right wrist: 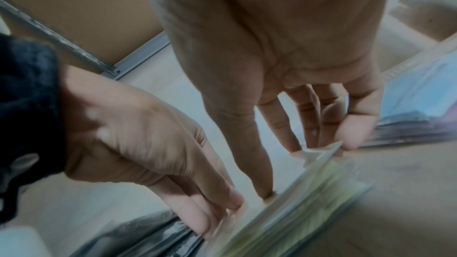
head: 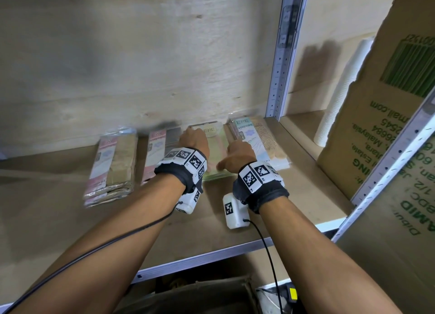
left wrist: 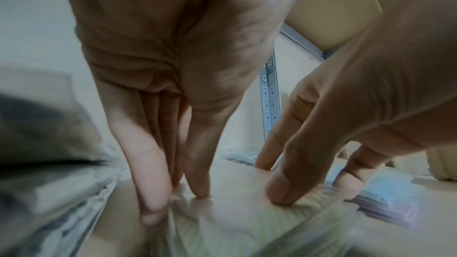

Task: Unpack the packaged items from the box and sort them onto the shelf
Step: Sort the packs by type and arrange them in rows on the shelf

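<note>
Mid-frame I've got left hand [head: 195,141] and right hand [head: 237,156], fingers straight, pressing the green pack stack [head: 217,153] sides, likely squaring it between neighbouring stacks on shelf [head: 306,196].

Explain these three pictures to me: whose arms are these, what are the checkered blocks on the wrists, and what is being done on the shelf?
No machine here: a person works bare-handed, wearing wrist bands with patterned markers and small cameras. The big picture comes from a head camera; the two blurry close-ups come from the wrist cameras, looking along the fingers. On the wooden shelf lie four stacks of packaged stockings: a pink-labelled stack, a second pink-labelled stack, a green stack and a blue-labelled stack. The left hand and right hand both press straight fingers on the green stack, squaring it up; neither has a closed grip. A large cardboard box stands at the right.
</note>
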The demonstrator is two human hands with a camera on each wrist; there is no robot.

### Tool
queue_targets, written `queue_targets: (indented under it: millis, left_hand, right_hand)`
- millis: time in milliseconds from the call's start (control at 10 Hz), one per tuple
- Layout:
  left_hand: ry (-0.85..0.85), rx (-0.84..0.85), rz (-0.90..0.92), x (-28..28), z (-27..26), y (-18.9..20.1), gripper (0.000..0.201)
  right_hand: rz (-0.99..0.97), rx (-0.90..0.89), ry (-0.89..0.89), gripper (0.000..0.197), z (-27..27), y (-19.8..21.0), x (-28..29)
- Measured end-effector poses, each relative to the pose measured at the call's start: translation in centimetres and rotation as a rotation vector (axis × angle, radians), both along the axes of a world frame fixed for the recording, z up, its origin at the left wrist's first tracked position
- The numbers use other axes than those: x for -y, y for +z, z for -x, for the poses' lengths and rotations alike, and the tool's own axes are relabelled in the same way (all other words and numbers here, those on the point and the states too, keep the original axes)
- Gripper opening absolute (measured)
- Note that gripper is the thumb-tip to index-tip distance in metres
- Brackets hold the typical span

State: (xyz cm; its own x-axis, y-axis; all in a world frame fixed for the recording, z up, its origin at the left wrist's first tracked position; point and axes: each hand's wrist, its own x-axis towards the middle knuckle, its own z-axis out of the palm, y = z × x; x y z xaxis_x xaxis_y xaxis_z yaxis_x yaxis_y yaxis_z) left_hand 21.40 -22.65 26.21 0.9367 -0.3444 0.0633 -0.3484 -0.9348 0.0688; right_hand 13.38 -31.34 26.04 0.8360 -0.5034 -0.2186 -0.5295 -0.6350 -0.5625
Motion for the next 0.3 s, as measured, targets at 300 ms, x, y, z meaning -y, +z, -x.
queue_targets:
  millis: [300]
  left_hand:
    - [-0.056, -0.06, 0.203, -3.4, 0.7, 5.4, 0.014]
  right_hand:
    - [0.048, 0.172, 0.054, 0.05, 1.5, 0.7, 0.2]
